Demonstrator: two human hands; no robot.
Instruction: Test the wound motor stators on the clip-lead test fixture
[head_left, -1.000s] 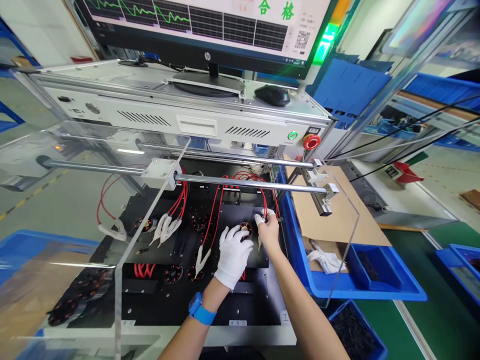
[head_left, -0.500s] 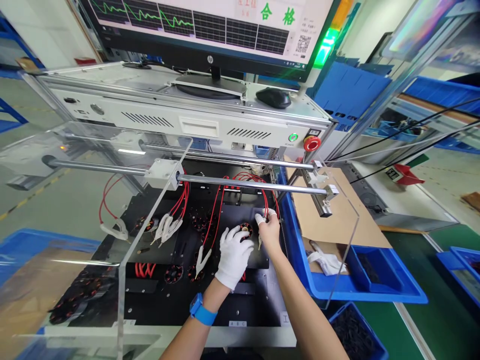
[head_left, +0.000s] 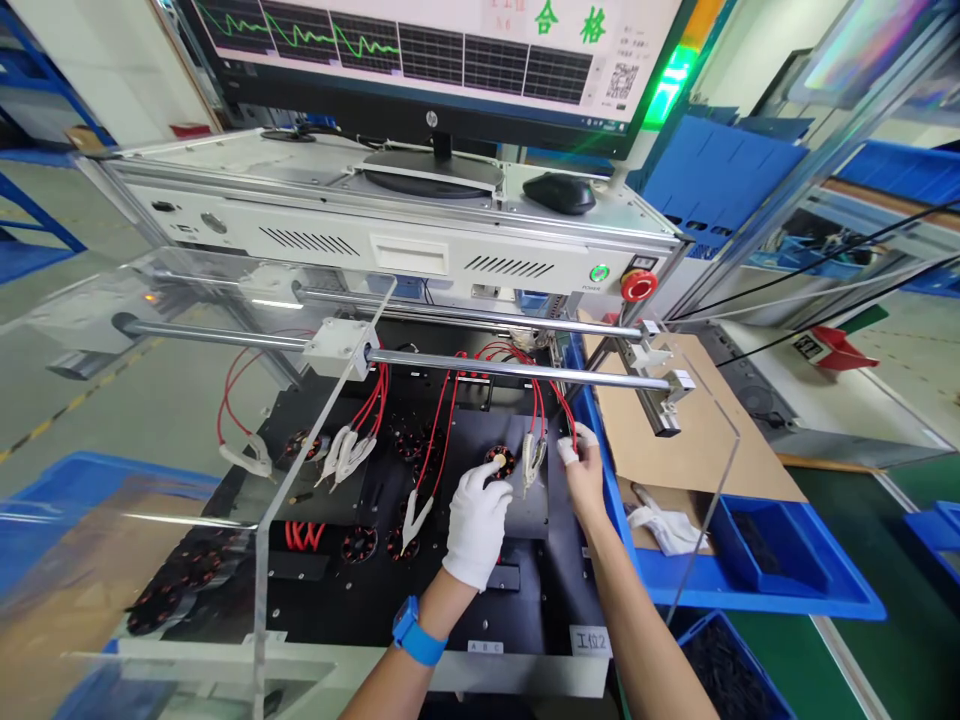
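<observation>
My left hand [head_left: 478,525], in a white glove, has its fingers bent against the near edge of a copper-wound motor stator [head_left: 495,458] with a brass-coloured centre. That stator rests on a raised black plate [head_left: 480,430]. To its right, white-handled clips [head_left: 533,460] hang on red leads, their tips low by the plate. Farther right, my right hand [head_left: 583,475], with white covers on its fingertips, is closed on a red test lead [head_left: 568,408]; the lead's end is hidden in the fingers. Another white clip [head_left: 416,520] lies left of my left hand.
Steel rods [head_left: 517,370] and a clear panel [head_left: 262,560] cross above the black bench. More stators [head_left: 360,545] and clips [head_left: 349,455] lie left. A blue tray [head_left: 810,595] with a white glove [head_left: 671,527] stands right. Behind are a monitor [head_left: 431,118] and red emergency button [head_left: 639,286].
My right hand has moved right, away from the clips beside the stator, which now hang free. My left fingers have drawn in from a spread pose over the stator. The view has shifted slightly.
</observation>
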